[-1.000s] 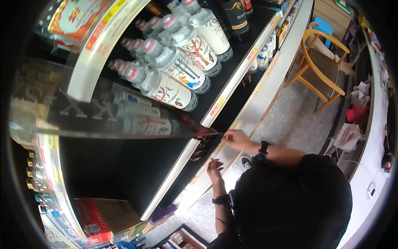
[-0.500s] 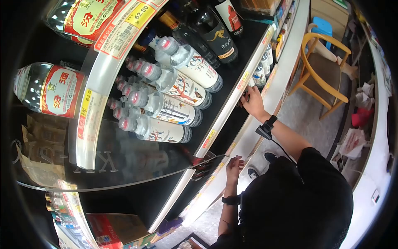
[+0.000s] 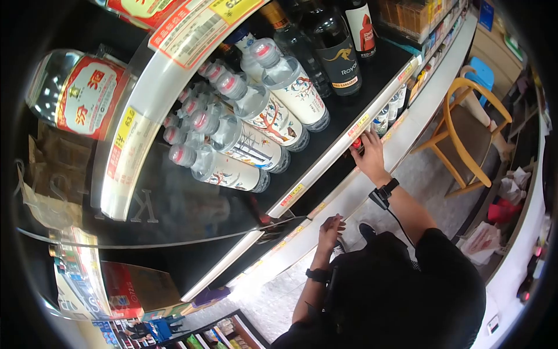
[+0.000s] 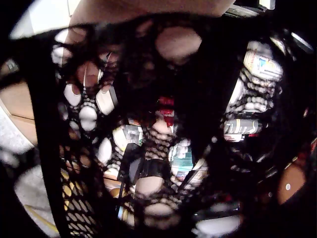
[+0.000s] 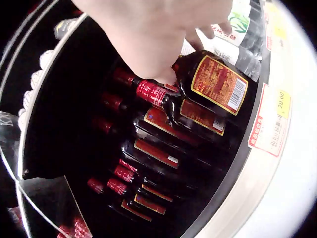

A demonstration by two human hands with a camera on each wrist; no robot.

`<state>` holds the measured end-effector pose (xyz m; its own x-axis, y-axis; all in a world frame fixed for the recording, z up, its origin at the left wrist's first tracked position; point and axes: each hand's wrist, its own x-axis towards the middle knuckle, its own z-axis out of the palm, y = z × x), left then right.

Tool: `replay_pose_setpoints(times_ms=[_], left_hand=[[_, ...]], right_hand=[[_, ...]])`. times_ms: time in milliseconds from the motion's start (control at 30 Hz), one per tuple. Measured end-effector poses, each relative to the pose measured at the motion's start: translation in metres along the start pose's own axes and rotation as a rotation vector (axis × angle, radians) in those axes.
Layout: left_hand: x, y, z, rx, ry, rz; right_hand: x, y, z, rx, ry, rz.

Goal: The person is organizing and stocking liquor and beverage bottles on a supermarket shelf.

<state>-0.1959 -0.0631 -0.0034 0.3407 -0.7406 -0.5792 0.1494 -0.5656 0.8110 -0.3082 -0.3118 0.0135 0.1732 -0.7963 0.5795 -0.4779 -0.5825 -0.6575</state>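
Observation:
My right hand (image 3: 371, 157) reaches into the lower shelf, fingers curled round the neck of a dark glass bottle with a red top. In the right wrist view that bottle (image 5: 218, 82) leans out at the front of its row, showing a red and gold label with a barcode. The right hand (image 5: 153, 34) covers most of its neck. Similar dark bottles (image 5: 158, 151) with red necks stand behind and beside it. My left hand (image 3: 331, 230) hangs with loosely bent fingers near the shelf front, holding nothing. Black mesh (image 4: 84, 208) blocks much of the left wrist view.
Clear bottles (image 3: 232, 174) with pink caps fill the shelf above, beside dark wine bottles (image 3: 340, 64). A clear panel (image 3: 145, 244) divides the shelf. White-labelled bottles (image 5: 237, 54) stand next to the dark row. A wooden chair (image 3: 465, 134) stands in the aisle.
My right hand has moved from near the left hand to the lower shelf, up and right, and has taken hold of a dark bottle. The left hand stays loose. The camera view has shifted.

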Motion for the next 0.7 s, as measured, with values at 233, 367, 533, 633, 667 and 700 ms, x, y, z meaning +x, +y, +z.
replay_pose_setpoints(times_ms=[233,367,533,633,667,700], left_hand=[[0.010,-0.007,0.004,-0.078,-0.021,0.056],[-0.004,-0.008,-0.012,-0.150,-0.026,0.060],[-0.029,-0.015,-0.049,-0.344,-0.041,0.071],[-0.049,-0.019,-0.076,-0.549,0.045,0.128],[-0.057,-0.021,-0.086,-0.561,0.052,0.128],[-0.063,-0.021,-0.096,-0.595,0.077,0.140]], right_hand=[[-0.039,-0.016,-0.018,0.236,0.060,0.128],[-0.049,-0.080,-0.058,0.348,-0.033,0.115],[-0.073,-0.155,-0.088,0.504,-0.310,-0.011],[-0.093,-0.193,-0.078,0.587,-0.474,-0.124],[-0.101,-0.207,-0.072,0.638,-0.560,-0.185],[-0.109,-0.220,-0.065,0.637,-0.572,-0.190]])
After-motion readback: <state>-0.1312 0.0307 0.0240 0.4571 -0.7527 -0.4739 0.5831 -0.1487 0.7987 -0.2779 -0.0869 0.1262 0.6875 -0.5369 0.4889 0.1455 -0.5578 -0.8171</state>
